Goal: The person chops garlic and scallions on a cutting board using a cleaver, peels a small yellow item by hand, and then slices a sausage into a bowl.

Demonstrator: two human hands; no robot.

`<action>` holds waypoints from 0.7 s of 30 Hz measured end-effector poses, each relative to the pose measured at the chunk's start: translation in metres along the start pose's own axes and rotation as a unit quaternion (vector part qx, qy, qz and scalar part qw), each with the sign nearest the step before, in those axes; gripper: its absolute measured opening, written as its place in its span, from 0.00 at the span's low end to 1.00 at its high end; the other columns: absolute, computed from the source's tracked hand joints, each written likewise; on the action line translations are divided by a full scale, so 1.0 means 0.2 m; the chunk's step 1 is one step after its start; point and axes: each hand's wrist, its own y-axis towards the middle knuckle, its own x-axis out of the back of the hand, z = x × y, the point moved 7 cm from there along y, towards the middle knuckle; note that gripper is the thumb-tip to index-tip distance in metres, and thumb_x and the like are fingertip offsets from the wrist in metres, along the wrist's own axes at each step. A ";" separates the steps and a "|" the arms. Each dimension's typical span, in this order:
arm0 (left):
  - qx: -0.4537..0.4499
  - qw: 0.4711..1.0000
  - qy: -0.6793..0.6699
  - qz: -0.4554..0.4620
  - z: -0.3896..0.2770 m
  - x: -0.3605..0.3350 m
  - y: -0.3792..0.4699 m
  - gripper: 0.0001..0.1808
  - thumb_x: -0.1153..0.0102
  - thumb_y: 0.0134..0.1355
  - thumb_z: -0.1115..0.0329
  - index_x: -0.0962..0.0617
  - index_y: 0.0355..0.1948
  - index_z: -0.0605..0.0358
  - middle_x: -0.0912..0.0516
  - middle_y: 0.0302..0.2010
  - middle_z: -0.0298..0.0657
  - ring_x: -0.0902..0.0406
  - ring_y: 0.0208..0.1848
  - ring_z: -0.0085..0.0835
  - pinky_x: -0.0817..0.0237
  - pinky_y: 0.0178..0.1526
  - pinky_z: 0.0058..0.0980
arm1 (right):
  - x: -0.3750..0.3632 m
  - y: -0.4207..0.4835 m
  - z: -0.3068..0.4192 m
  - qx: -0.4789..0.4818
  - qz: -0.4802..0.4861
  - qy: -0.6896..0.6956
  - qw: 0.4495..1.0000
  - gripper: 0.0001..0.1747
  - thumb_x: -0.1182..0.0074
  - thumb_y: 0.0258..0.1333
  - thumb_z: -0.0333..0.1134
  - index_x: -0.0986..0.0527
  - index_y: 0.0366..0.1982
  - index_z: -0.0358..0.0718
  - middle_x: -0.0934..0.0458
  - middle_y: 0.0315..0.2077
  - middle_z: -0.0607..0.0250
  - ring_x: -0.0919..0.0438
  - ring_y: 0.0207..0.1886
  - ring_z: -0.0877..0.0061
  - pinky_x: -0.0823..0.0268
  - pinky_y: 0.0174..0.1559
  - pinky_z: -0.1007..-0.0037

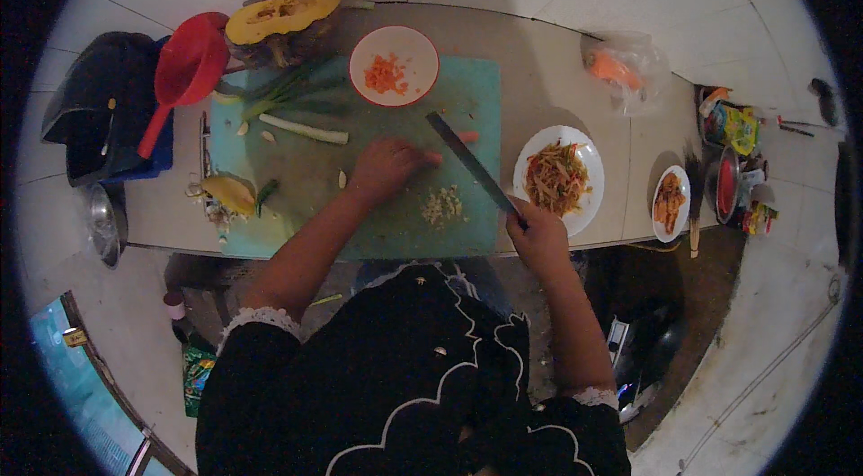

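My left hand (385,168) holds a piece of carrot (433,158) down on the green cutting board (377,226). My right hand (539,233) grips the handle of a knife (472,162), its blade slanting up and left over the board, to the right of that piece. Another carrot piece (468,136) lies partly behind the blade. Chopped garlic (443,206) sits in a small heap near the board's front. A bowl with a red rim (437,65) holds diced carrot (386,75) at the back. Left of my hand are garlic cloves (268,136) and green onion stalks (305,129).
A cut pumpkin (283,16) and a red plastic dipper (192,61) stand back left. A yellow vegetable piece (229,194) and a green chili (268,195) lie at the board's left. Right are a white plate of shredded food (596,206), a small dish (683,193) and a plastic bag (630,75).
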 end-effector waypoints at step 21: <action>-0.025 0.973 0.025 -0.226 0.05 -0.07 -0.23 0.19 0.30 0.64 0.69 0.08 0.56 0.48 0.09 0.61 0.38 0.12 0.63 0.46 0.15 0.62 0.45 | 0.07 0.30 0.21 0.098 0.112 -0.111 0.983 0.25 0.36 0.75 0.45 0.13 0.69 0.60 0.06 0.41 0.50 0.07 0.42 0.49 0.15 0.47 0.45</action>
